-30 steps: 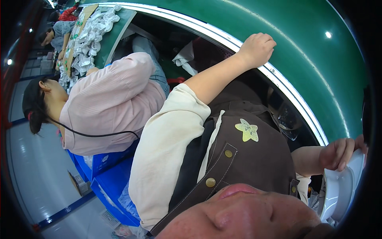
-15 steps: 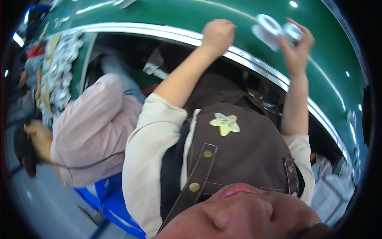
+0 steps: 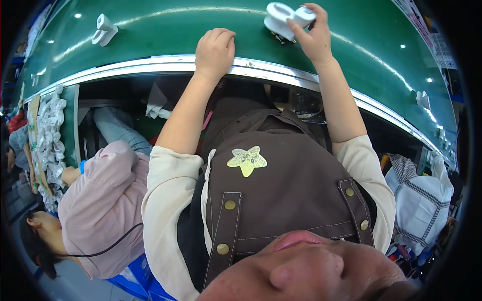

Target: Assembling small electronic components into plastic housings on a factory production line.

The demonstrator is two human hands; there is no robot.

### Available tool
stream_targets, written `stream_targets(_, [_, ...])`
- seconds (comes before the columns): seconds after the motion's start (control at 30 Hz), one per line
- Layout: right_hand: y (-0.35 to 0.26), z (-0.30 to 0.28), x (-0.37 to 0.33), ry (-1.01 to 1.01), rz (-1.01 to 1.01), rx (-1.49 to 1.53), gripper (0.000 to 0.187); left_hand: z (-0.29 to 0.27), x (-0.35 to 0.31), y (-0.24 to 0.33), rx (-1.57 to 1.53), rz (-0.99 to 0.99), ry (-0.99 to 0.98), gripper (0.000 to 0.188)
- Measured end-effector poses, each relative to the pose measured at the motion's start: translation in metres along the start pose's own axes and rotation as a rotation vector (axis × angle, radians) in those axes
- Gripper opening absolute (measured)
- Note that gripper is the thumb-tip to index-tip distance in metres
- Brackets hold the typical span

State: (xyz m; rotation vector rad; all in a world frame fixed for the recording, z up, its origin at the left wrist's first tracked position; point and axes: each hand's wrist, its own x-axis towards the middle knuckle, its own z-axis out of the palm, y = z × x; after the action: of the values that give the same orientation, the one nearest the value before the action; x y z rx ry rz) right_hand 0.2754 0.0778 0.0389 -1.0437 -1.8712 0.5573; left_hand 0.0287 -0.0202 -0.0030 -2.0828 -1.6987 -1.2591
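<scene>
White plastic part (image 3: 277, 20), beyond the metal edge (image 3: 145, 65), is pinched in the right hand's (image 3: 316, 39) grip, likely to free its wider end. The left hand (image 3: 215, 54) curls over that edge; its hold can't be told.

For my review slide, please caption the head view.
Right hand holds a white part at a green table; left hand lies by the table's front edge.

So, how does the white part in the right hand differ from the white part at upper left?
The right hand grips the held part; the upper-left part sits untouched on the green surface. The held part appears larger here, the upper-left part smaller. Both are white and rounded.
</scene>
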Motion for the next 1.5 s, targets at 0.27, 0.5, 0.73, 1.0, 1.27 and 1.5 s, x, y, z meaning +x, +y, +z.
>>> stream_targets(0.27, [0.056, -0.035, -0.014, 0.453, 0.267, 0.568, 0.056, 0.007, 0.009, 0.008, 0.035, 0.03, -0.152, 0.017])
stream_targets(0.5, [0.069, -0.039, -0.017, 0.446, 0.594, 1.043, 0.044, 0.071, 0.038, 0.065, 0.01, 0.278, -0.352, 0.031])
stream_targets(0.73, [0.065, -0.043, -0.015, 0.39, 0.666, 1.186, 0.051, 0.094, 0.051, 0.082, -0.008, 0.309, -0.321, 0.032])
stream_targets(1.0, [0.062, -0.048, -0.018, 0.368, 0.729, 1.294, 0.044, 0.104, 0.059, 0.093, 0.023, 0.278, -0.546, 0.019])
stream_targets(1.27, [0.046, -0.047, -0.021, 0.282, 0.7, 1.35, 0.046, 0.083, 0.059, 0.094, -0.739, -0.439, -0.35, 0.028])
stream_targets(1.5, [0.007, -0.02, -0.056, 0.263, 0.735, 1.397, 0.054, 0.035, 0.062, 0.112, -1.416, -0.774, -0.189, 0.035])
